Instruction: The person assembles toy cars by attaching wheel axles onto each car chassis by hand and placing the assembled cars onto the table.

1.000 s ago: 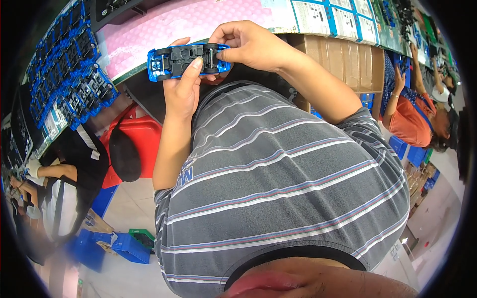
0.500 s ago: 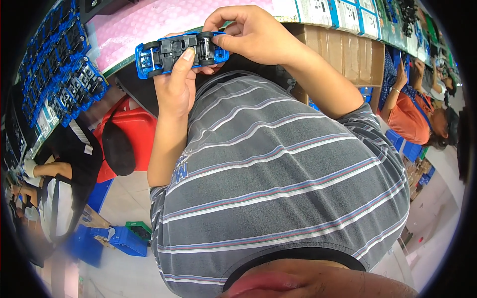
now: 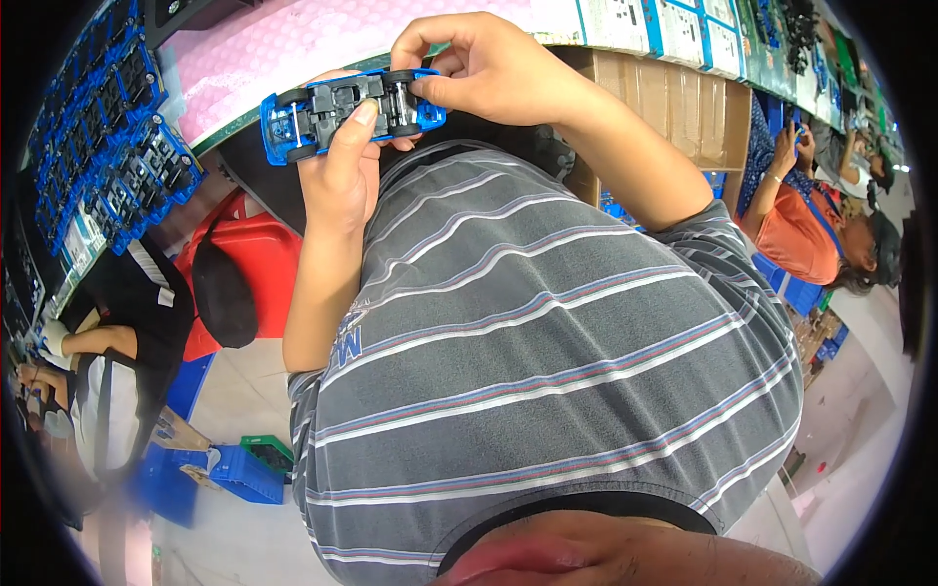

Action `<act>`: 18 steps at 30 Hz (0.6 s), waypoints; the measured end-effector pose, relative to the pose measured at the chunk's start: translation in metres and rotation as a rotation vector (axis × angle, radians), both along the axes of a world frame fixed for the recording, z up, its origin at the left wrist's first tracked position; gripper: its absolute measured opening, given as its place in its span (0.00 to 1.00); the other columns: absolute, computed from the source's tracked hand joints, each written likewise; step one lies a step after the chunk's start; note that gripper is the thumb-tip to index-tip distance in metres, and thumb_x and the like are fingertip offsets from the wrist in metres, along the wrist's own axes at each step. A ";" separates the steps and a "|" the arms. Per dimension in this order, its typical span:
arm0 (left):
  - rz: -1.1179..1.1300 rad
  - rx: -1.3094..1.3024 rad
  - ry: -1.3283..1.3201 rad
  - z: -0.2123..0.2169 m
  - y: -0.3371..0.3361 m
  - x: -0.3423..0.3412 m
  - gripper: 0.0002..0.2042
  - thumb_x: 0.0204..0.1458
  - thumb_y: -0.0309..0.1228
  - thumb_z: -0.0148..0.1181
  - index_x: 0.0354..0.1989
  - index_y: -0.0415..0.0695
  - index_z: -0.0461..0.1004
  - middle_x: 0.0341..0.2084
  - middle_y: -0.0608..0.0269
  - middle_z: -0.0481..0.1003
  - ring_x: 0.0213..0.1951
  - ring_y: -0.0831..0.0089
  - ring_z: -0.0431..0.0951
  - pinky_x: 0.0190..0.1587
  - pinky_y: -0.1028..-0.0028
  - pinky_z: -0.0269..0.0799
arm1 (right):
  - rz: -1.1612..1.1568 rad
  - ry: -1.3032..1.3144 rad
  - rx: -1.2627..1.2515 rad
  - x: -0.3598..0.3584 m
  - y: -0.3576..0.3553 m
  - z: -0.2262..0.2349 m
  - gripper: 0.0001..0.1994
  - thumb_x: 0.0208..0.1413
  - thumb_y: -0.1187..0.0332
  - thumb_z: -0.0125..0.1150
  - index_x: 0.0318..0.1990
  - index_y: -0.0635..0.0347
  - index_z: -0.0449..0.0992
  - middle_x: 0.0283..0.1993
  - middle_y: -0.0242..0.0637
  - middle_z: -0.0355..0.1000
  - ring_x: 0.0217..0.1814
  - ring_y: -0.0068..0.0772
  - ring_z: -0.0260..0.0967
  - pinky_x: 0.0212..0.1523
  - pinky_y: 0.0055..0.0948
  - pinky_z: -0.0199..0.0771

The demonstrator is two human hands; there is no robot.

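A blue toy car (image 3: 327, 105) with black chassis is held underside up, level with the near edge of the workbench and in front of the torso. It is gripped by the left hand (image 3: 340, 176), the thumb laid across the chassis and the fingers tucked behind. The right-hand end of the car is met by the right hand (image 3: 489, 73), fingers curled, thumb tip at the wheel there; whether that end is pinched or merely touched cannot be told from this angle. Wheels are seen at both ends. Beyond the car, the bench is covered by a pink bubble-textured sheet (image 3: 264, 63). To the left, blue-and-black car parts (image 3: 107, 107) are set out in close rows. A cardboard box (image 3: 674, 117) is seen below the bench edge at right, a red chair (image 3: 264, 269) at left.
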State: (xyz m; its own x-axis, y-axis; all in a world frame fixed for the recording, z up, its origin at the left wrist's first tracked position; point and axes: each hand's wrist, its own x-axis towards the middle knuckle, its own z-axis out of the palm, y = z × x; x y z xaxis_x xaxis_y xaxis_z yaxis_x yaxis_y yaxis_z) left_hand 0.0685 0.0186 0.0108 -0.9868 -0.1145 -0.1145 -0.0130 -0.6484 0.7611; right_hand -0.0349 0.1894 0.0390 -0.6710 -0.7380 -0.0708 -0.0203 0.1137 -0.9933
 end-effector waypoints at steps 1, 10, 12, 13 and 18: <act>-0.013 0.014 -0.003 -0.003 -0.001 0.001 0.17 0.57 0.25 0.57 0.54 0.37 0.64 0.37 0.53 0.77 0.33 0.66 0.80 0.30 0.69 0.77 | 0.025 -0.013 -0.004 0.001 -0.001 0.000 0.09 0.49 0.81 0.58 0.38 0.64 0.76 0.32 0.31 0.72 0.29 0.16 0.72 0.29 0.20 0.72; -0.020 0.023 -0.023 -0.009 0.000 0.004 0.18 0.57 0.26 0.59 0.54 0.38 0.65 0.37 0.56 0.76 0.35 0.69 0.79 0.30 0.69 0.78 | 0.056 0.203 0.186 -0.003 0.003 0.014 0.09 0.47 0.78 0.59 0.37 0.64 0.78 0.30 0.32 0.74 0.28 0.18 0.71 0.31 0.22 0.72; -0.021 0.010 -0.018 -0.010 -0.001 0.002 0.18 0.57 0.26 0.59 0.54 0.38 0.65 0.37 0.56 0.76 0.35 0.69 0.79 0.30 0.69 0.78 | 0.055 0.283 0.177 -0.002 0.002 0.013 0.09 0.47 0.78 0.60 0.38 0.64 0.78 0.31 0.34 0.74 0.28 0.19 0.71 0.31 0.23 0.72; -0.020 -0.004 -0.006 -0.010 -0.001 0.001 0.17 0.56 0.25 0.59 0.54 0.38 0.65 0.37 0.56 0.75 0.35 0.69 0.79 0.30 0.70 0.77 | 0.056 0.365 0.166 -0.003 0.002 0.014 0.10 0.48 0.77 0.60 0.39 0.63 0.78 0.32 0.35 0.75 0.28 0.21 0.71 0.31 0.24 0.72; 0.031 -0.097 -0.019 -0.003 -0.003 -0.003 0.17 0.56 0.26 0.52 0.54 0.35 0.65 0.36 0.50 0.76 0.31 0.65 0.78 0.31 0.70 0.75 | -0.014 0.144 0.117 0.002 0.001 0.027 0.10 0.51 0.78 0.60 0.42 0.62 0.78 0.35 0.37 0.76 0.32 0.24 0.76 0.32 0.24 0.77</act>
State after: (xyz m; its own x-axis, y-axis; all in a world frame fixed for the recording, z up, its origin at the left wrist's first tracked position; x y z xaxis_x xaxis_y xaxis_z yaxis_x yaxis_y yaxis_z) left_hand 0.0652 0.0158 0.0078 -0.9804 -0.1565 -0.1199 -0.0089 -0.5724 0.8200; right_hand -0.0329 0.1905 0.0664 -0.6907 -0.7208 -0.0580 -0.1588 0.2294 -0.9603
